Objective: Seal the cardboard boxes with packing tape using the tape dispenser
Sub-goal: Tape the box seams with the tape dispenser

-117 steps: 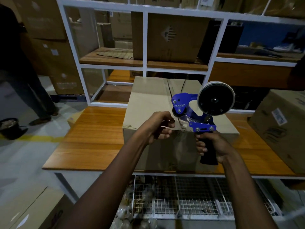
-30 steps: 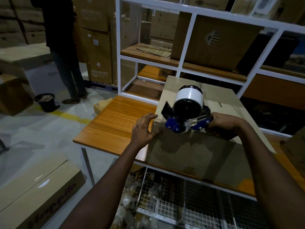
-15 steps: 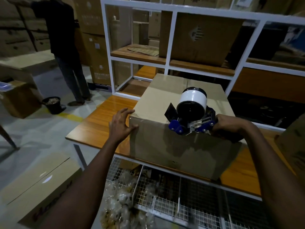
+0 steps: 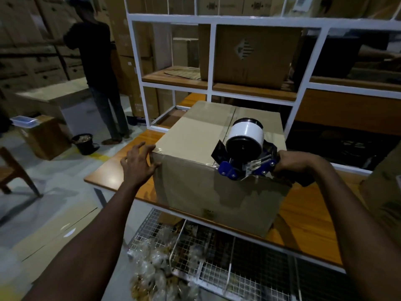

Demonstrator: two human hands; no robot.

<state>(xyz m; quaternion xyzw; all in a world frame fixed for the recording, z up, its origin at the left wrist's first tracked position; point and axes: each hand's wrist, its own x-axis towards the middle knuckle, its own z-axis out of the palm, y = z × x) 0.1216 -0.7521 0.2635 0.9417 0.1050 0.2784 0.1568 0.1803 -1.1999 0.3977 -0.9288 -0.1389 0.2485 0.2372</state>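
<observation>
Left hand spread, touching box corner, right hand gripping tape dispenser handle

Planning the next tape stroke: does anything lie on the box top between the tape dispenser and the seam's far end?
Nothing visible does. The tape dispenser sits at the near top edge of the cardboard box; the seam beyond it is unobstructed. The left hand is aside, at a corner.

Box on table, tape dispenser on its near top edge, shelving behind
</observation>
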